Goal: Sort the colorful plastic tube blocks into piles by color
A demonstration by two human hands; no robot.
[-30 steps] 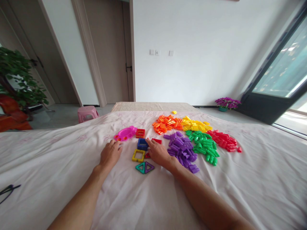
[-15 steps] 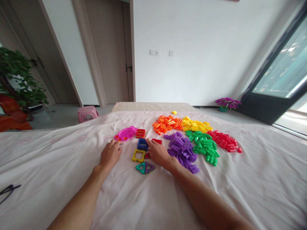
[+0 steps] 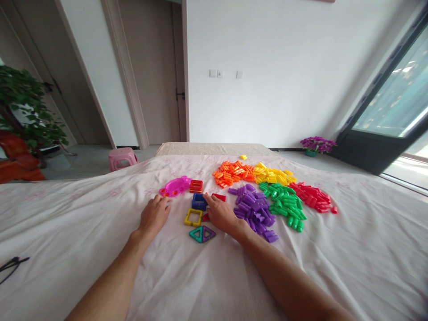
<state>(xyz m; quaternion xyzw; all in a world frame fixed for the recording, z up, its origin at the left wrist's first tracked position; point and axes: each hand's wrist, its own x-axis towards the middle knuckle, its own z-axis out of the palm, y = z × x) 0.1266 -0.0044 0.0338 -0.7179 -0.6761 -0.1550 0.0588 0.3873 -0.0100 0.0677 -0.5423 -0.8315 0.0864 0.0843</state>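
My left hand (image 3: pixel 155 215) lies on the cloth with its fingers stretched forward, holding nothing, just below a pink palette-shaped plastic piece (image 3: pixel 177 187). My right hand (image 3: pixel 220 214) rests palm down with fingers extended. Its fingertips are at the right edge of the blue square frames (image 3: pixel 199 207), and a red piece (image 3: pixel 219 197) shows partly from behind it. Beneath the blue ones lies a yellow square frame (image 3: pixel 193 224), with a teal triangle (image 3: pixel 195 234) and a purple triangle (image 3: pixel 208 234) side by side below. Red square frames (image 3: pixel 195 190) sit beside the pink piece.
Right of my right hand spread piles of purple pieces (image 3: pixel 256 209), green pieces (image 3: pixel 286 205), red pieces (image 3: pixel 310 197), orange pieces (image 3: pixel 234 171) and yellow pieces (image 3: pixel 272 174). The bed-like surface has a wrinkled pale cloth (image 3: pixel 100 223). A black cord-like object (image 3: pixel 13 266) lies far left.
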